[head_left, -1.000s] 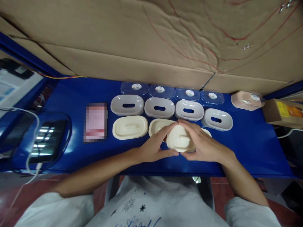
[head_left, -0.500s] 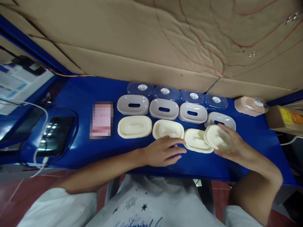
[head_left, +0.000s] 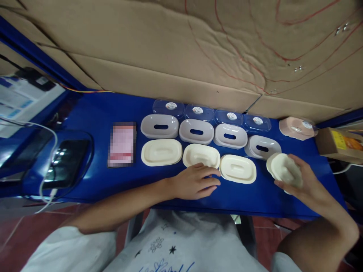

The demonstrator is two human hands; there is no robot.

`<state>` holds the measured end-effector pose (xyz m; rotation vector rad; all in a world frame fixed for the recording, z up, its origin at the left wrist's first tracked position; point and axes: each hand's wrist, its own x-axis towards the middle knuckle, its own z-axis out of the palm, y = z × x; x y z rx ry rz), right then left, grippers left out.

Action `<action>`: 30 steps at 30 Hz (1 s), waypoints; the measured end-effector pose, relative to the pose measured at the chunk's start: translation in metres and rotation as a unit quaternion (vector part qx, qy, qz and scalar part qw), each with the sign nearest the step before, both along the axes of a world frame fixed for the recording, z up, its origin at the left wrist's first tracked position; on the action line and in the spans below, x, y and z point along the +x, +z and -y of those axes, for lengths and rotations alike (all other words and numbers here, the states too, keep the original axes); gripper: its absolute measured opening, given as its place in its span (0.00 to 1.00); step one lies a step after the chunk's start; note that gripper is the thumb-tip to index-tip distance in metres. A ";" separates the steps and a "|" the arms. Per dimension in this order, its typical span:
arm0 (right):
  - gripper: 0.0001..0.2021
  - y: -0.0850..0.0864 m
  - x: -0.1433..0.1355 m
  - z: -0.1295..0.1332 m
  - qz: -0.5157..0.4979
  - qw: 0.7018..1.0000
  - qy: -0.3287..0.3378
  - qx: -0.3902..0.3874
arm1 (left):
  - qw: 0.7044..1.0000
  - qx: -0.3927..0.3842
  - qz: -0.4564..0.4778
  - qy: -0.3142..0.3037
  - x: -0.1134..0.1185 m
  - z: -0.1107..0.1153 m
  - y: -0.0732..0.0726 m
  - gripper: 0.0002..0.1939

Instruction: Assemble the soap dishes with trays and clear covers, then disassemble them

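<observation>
My right hand [head_left: 302, 177] grips a cream oval dish [head_left: 286, 170], tilted at the right end of the front row. Another cream rim shows at its left side; whether that is a second dish I cannot tell. My left hand [head_left: 197, 181] has its fingers apart and holds nothing. It hovers at the near edge of the second cream dish [head_left: 201, 153], hiding part of it. The third cream dish [head_left: 238, 169] lies just right of those fingertips. Farther left rests the first cream dish [head_left: 161, 152]. Each has a raised ridge in its middle.
Behind the dishes stand several pale oval trays with slots [head_left: 196, 131], then clear lids with round stickers [head_left: 198, 111]. A lidded pink box [head_left: 296, 127] and a cardboard box [head_left: 330, 145] are at right. A phone [head_left: 121, 145] and a cabled black device [head_left: 66, 162] lie left.
My right hand has moved right with the cream dish, away from the third one, which now shows whole. My left hand has hardly moved.
</observation>
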<state>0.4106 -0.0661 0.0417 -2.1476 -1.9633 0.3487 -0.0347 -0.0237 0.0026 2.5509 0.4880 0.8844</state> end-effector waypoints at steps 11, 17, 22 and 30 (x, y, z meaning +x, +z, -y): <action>0.42 -0.004 -0.006 0.017 -0.049 0.980 0.141 -0.132 | 1.000 -0.002 -0.015 -0.003 0.000 0.001 -0.002 0.08; 0.33 -0.014 -0.020 -0.010 -0.084 0.971 0.212 -0.075 | 1.000 0.006 -0.009 0.003 0.000 0.000 -0.002 0.08; 0.28 -0.015 -0.035 -0.020 -0.139 0.967 0.209 -0.049 | 1.000 0.012 -0.004 0.000 0.001 -0.001 0.000 0.08; 0.26 0.009 -0.048 -0.023 -0.141 0.980 0.137 -0.017 | 1.000 0.023 -0.006 0.002 0.001 -0.002 0.003 0.09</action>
